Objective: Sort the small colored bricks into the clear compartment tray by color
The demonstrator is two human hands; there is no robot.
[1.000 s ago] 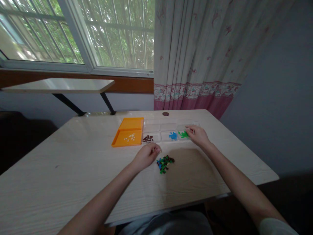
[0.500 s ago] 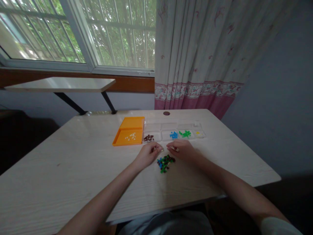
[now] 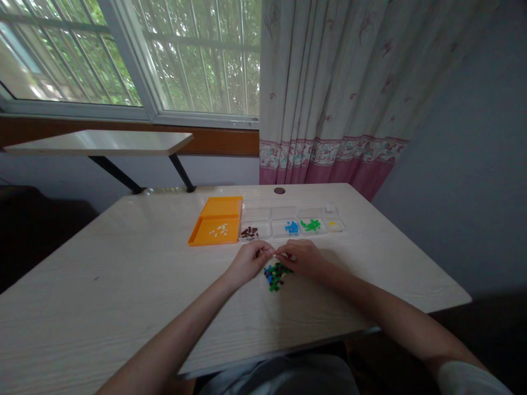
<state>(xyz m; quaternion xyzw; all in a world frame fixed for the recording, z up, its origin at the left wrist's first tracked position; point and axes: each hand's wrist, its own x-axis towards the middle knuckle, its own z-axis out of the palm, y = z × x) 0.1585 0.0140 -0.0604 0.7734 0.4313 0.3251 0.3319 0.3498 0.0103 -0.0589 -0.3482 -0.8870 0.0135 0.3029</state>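
My left hand is closed in a pinch on a tiny pale piece. The fingertips of my right hand are pinched together and meet the left fingertips at that piece. Whether the right fingers hold a piece of their own is hidden. Just below both hands lies a small pile of mixed green, blue and dark brown pieces, partly behind the right fingers. Beyond the hands are loose dark brown pieces, blue pieces, green pieces and a bit of yellow.
A clear divided tray holds the sorted pieces. At its left lies an orange two-part tray with several small white pieces. A raised shelf stands at the table's back left, and a curtain hangs behind.
My right hand has moved left and its fingertips now touch those of my left hand at the pale piece. The left hand has hardly moved.
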